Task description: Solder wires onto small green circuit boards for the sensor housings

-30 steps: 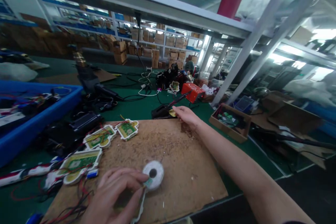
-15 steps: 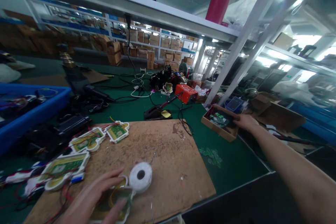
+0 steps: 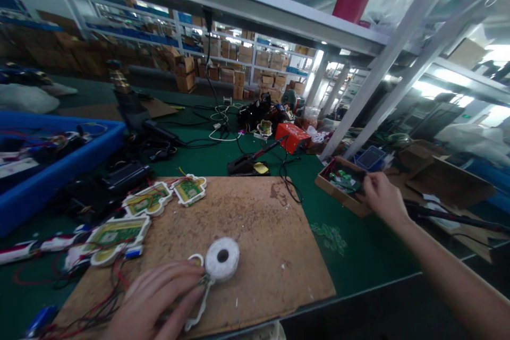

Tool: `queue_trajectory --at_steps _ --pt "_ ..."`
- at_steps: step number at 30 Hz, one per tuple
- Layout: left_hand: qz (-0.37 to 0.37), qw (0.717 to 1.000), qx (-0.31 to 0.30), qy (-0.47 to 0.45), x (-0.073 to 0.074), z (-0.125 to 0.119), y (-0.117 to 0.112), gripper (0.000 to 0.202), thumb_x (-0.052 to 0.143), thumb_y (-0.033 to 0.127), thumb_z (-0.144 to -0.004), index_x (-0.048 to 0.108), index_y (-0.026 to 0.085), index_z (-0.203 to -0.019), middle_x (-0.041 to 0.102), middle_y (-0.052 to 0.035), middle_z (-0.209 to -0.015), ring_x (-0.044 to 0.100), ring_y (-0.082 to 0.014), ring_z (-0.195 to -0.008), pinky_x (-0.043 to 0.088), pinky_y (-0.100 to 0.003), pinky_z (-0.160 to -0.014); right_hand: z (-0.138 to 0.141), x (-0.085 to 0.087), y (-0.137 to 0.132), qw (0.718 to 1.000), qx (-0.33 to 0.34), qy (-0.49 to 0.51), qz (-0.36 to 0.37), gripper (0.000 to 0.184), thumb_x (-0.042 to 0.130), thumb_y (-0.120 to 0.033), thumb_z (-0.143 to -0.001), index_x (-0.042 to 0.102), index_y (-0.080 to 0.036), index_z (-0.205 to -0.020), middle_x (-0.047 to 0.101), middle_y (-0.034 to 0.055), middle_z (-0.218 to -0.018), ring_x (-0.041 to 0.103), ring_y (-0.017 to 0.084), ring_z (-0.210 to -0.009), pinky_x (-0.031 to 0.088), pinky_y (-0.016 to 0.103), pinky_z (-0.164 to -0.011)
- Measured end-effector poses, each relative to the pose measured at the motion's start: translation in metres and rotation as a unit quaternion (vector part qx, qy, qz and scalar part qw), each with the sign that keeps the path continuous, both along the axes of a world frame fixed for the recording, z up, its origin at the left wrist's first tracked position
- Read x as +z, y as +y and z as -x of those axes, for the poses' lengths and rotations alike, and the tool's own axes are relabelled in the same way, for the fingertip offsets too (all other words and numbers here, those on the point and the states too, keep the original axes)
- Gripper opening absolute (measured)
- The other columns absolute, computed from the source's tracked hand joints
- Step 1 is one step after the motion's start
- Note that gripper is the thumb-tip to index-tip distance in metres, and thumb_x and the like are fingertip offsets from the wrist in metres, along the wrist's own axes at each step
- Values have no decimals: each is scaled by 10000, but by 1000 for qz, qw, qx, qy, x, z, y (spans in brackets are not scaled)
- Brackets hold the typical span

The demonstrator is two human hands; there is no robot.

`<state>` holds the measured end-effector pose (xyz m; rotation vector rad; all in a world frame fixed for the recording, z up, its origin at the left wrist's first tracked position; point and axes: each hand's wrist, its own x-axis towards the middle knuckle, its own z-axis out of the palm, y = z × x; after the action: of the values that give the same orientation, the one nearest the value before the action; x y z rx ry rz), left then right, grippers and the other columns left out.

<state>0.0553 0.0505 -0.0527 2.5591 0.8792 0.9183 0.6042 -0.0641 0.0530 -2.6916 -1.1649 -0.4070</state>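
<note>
My left hand (image 3: pixel 161 297) lies over a white-rimmed plastic housing (image 3: pixel 199 311) near the board's front edge, its thumb and fingers closing on the upper part. Most of that housing is hidden under the hand. Touching its right side is a white roll (image 3: pixel 222 259) with a dark centre hole. Far to the right, my right hand (image 3: pixel 384 196) grips the right rim of a small cardboard box (image 3: pixel 346 202), fingers curled over the edge. Green circuit boards (image 3: pixel 343 178) lie inside that box. Several white housings with green boards (image 3: pixel 119 236) sit along the left of the wooden board (image 3: pixel 271 244).
A blue bin (image 3: pixel 99 154) with wired parts stands at left, beside black devices. Behind the board are a soldering iron in its stand (image 3: pixel 247 163) and a red-orange box (image 3: pixel 294 138). Clear small pieces (image 3: pixel 330 238) lie right of the board. White shelf posts (image 3: pixel 358 106) rise behind the cardboard box.
The view has shifted, so the bench appears farther right. My left fingers and thumb have drawn together on the housing. My right hand stays at the small cardboard box's right rim.
</note>
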Motion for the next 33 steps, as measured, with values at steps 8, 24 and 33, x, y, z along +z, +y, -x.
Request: queue_trajectory --at_steps 8,24,33 --pt "81 991 62 -92 26 -24 -10 185 653 397 -990 767 252 -971 801 -34 -994 734 -236 -972 554 -375 -901 165 -58 -28 860 505 72 -23 296 530 -252 -1033 687 -291 -1281 770 25 -1290 736 186 -1197 611 339 -1011" --pt "162 971 86 -151 33 -24 -19 85 611 265 -1004 665 212 -964 740 -82 -1120 638 -262 -1178 455 -446 -1068 181 -32 13 846 511 80 130 409 517 -591 -996 708 -230 -1009 750 91 -981 724 249 -870 607 405 -740" --pt "184 958 87 -204 42 -32 -5 132 686 334 -984 773 249 -934 782 -33 -983 693 -231 -1023 515 -391 -951 191 -28 11 842 510 117 131 273 512 -482 -1018 701 -287 -1049 755 59 -992 755 210 -800 631 333 -655"
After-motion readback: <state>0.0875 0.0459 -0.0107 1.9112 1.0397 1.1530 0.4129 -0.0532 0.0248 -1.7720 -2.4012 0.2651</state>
